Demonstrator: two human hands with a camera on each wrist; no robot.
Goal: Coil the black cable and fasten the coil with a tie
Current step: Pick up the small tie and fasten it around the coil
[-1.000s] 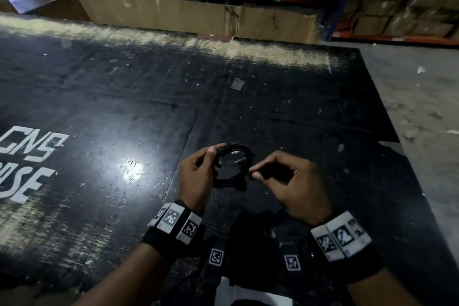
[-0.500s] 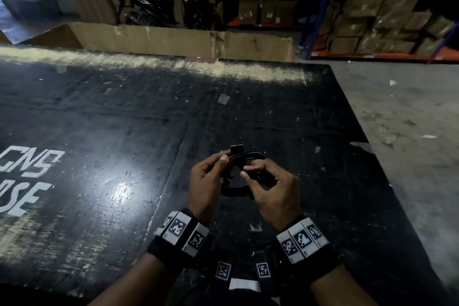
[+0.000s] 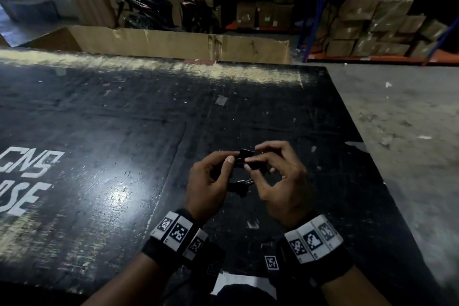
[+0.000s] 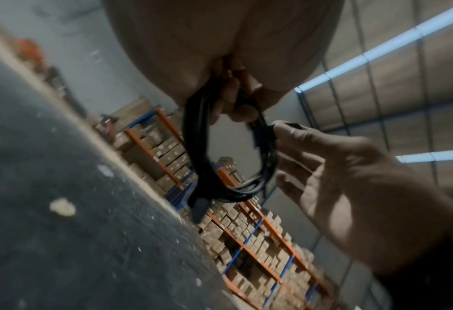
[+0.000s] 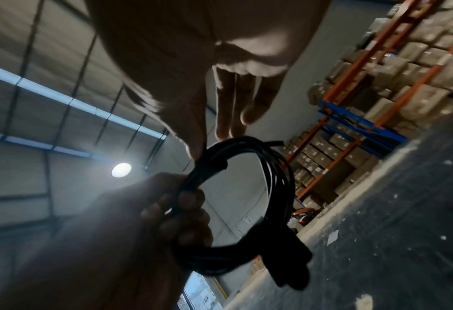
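I saw my left hand (image 3: pixel 211 181) gripping the coiled black cable (image 5: pixel 235 188) above the counter (image 3: pixel 99 131). My right hand (image 3: pixel 278 176) pinched the tie (image 3: pixel 253 164) at its top.

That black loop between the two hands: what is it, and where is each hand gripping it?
A coiled black cable. The left hand has its fingers curled around one side of the coil; the right hand pinches the opposite side, at the tie.
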